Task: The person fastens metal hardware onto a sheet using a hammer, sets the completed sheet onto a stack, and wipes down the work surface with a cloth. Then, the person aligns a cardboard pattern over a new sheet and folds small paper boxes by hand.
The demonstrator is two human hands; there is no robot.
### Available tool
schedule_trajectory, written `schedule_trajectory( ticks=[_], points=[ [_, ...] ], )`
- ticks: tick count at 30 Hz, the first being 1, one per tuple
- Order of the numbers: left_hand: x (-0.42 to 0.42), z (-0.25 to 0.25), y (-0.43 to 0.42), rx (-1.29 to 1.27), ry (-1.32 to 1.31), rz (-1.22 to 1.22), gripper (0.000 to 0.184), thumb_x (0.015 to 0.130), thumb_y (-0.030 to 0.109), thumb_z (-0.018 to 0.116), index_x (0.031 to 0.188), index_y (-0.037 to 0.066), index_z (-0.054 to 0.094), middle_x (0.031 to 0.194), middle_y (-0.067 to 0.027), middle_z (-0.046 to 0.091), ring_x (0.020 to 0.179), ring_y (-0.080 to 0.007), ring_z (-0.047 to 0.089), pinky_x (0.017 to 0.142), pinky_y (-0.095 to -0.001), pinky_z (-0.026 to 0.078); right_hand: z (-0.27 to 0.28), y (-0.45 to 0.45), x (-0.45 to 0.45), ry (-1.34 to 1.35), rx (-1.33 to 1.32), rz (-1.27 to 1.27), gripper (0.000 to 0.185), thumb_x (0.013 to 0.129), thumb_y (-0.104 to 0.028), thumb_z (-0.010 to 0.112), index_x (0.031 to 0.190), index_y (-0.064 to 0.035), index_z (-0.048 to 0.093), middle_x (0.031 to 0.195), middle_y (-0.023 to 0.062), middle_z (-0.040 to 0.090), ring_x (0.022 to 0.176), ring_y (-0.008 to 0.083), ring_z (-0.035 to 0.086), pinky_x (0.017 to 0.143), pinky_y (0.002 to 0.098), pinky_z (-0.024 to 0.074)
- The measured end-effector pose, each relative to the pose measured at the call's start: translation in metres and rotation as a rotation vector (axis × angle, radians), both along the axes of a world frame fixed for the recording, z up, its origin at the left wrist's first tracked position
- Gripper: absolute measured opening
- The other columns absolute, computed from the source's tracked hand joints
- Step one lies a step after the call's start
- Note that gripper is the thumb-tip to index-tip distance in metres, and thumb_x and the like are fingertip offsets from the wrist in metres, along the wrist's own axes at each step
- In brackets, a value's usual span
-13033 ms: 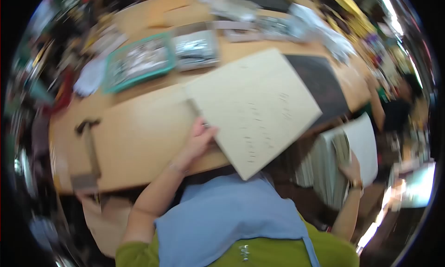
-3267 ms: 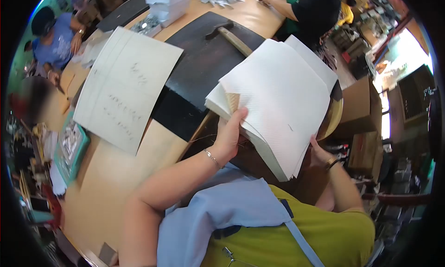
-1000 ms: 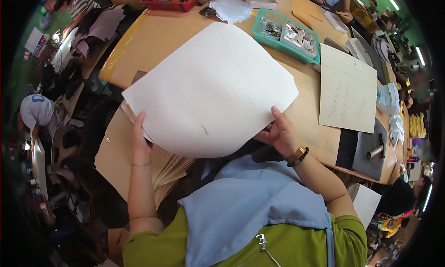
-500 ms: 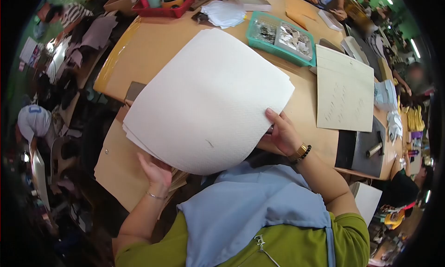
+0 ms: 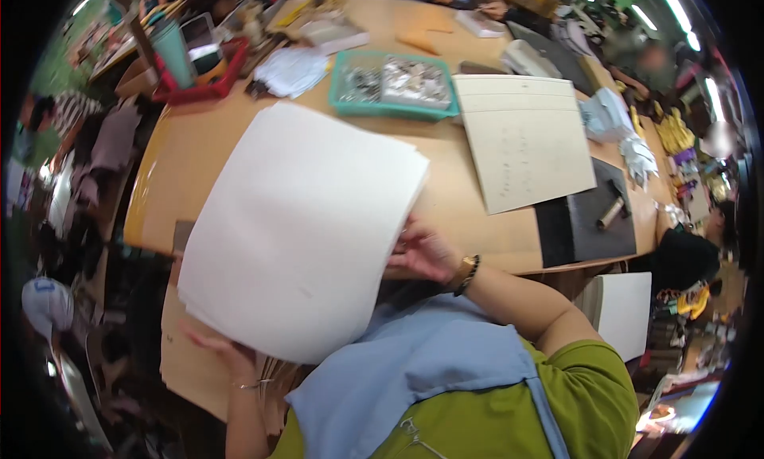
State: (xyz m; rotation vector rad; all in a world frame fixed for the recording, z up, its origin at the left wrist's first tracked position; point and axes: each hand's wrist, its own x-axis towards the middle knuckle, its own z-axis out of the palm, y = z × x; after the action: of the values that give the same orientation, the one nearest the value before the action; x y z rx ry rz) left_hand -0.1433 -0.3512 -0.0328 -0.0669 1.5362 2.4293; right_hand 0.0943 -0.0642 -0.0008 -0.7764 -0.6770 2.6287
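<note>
A stack of large white paper sheets lies tilted in front of me, slightly bowed, its edges a little uneven. My left hand is under its lower left edge, palm turned up, with the fingers partly hidden and blurred. At the right edge, my right hand holds the stack, some fingertips hidden behind it. Beneath the left hand is a pile of tan folders. To the right on the table lies a cream board with faint handwriting.
A teal basket of small metal pieces stands behind the stack. A red tray with a cup is at the back left. A hammer lies on a dark mat at right. Another person's hands are at the far edge.
My view has turned right, so the table things appear further left. The stack has tilted and swung with both hands. My right thumb no longer lies on top of the sheets.
</note>
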Motion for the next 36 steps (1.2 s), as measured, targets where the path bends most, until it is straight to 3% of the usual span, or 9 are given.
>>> schedule_trajectory(
  ticks=[1,4,5,8,9,13,28,32,36],
  points=[
    [-0.023,-0.020,-0.018,0.088,0.108,-0.113,0.065,0.096,0.050,0.043,0.148,0.029,0.010,0.156,-0.0061,0.011,0.144,-0.0302,0.015,0.115,-0.0562,0.017,-0.005,0.001,-0.001,0.022,-0.029,0.011,0.056,0.088,-0.001,0.043,0.141,-0.0127,0.030,0.135,0.0127,0.048,0.121,0.0305,0.053,0.095,0.0510,0.0498],
    [-0.103,-0.082,-0.063,-1.158,1.801,-0.088,0.061,0.092,0.044,0.054,0.142,0.023,0.026,0.154,-0.0096,0.023,0.142,-0.0330,0.022,0.113,-0.0596,0.018,-0.020,0.007,-0.007,0.061,-0.095,0.060,0.050,0.091,0.002,0.041,0.139,-0.0099,0.034,0.131,0.0115,0.052,0.117,0.0285,0.057,0.093,0.0479,0.0523],
    [-0.083,-0.027,-0.034,-1.089,2.010,-0.159,0.049,0.087,0.036,0.061,0.128,0.018,0.043,0.140,-0.0135,0.046,0.132,-0.0362,0.041,0.111,-0.0630,0.019,-0.024,0.009,-0.009,0.049,-0.100,0.067,0.048,0.092,0.003,0.041,0.138,-0.0090,0.034,0.130,0.0111,0.053,0.115,0.0281,0.058,0.093,0.0470,0.0530],
    [-0.078,0.039,-0.004,-0.880,1.869,-0.628,0.039,0.082,0.028,0.066,0.115,0.015,0.052,0.121,-0.0165,0.061,0.116,-0.0369,0.056,0.107,-0.0635,0.024,-0.021,0.010,-0.015,0.011,-0.041,0.037,0.041,0.093,0.002,0.046,0.133,-0.0056,0.042,0.128,0.0091,0.055,0.116,0.0236,0.057,0.096,0.0416,0.0517],
    [-0.065,0.067,0.016,-0.719,1.800,-0.575,0.037,0.081,0.026,0.068,0.112,0.009,0.055,0.109,-0.0183,0.066,0.102,-0.0378,0.063,0.098,-0.0570,0.040,-0.019,0.009,-0.017,0.009,-0.016,0.009,0.040,0.093,0.001,0.047,0.133,-0.0057,0.043,0.128,0.0090,0.056,0.117,0.0228,0.056,0.097,0.0408,0.0506],
    [-0.064,0.115,0.047,-0.536,1.749,-0.449,0.042,0.073,0.030,0.072,0.105,0.005,0.061,0.092,-0.0188,0.068,0.084,-0.0354,0.068,0.072,-0.0396,0.055,-0.028,0.020,-0.035,-0.036,-0.034,0.087,0.042,0.091,-0.007,0.058,0.132,-0.0049,0.047,0.129,0.0080,0.056,0.118,0.0220,0.054,0.102,0.0392,0.0445],
    [0.017,0.313,0.057,-0.922,2.371,-0.509,0.020,0.076,0.026,0.066,0.090,0.012,0.067,0.089,-0.0071,0.070,0.075,-0.0234,0.069,0.057,-0.0318,0.052,-0.015,0.000,-0.110,0.002,0.578,0.136,0.072,0.077,-0.024,0.073,0.136,-0.0025,0.039,0.131,0.0127,0.054,0.120,0.0245,0.053,0.103,0.0389,0.0424],
    [0.024,0.337,0.047,-0.878,2.253,-0.442,0.013,0.074,0.015,0.067,0.086,0.010,0.065,0.086,-0.0093,0.069,0.069,-0.0245,0.068,0.056,-0.0318,0.053,-0.008,-0.003,-0.128,0.038,0.883,0.051,0.080,0.074,-0.029,0.077,0.137,-0.0019,0.036,0.131,0.0140,0.053,0.120,0.0252,0.052,0.103,0.0388,0.0419],
    [-0.031,0.325,0.010,-0.763,1.985,-0.213,0.025,0.080,0.026,0.064,0.095,0.007,0.064,0.095,-0.0105,0.067,0.080,-0.0247,0.066,0.068,-0.0343,0.051,0.018,0.002,-0.141,0.164,1.116,-0.112,0.089,0.070,-0.033,0.081,0.139,-0.0012,0.034,0.132,0.0152,0.052,0.120,0.0258,0.052,0.104,0.0387,0.0413]
  ],
)
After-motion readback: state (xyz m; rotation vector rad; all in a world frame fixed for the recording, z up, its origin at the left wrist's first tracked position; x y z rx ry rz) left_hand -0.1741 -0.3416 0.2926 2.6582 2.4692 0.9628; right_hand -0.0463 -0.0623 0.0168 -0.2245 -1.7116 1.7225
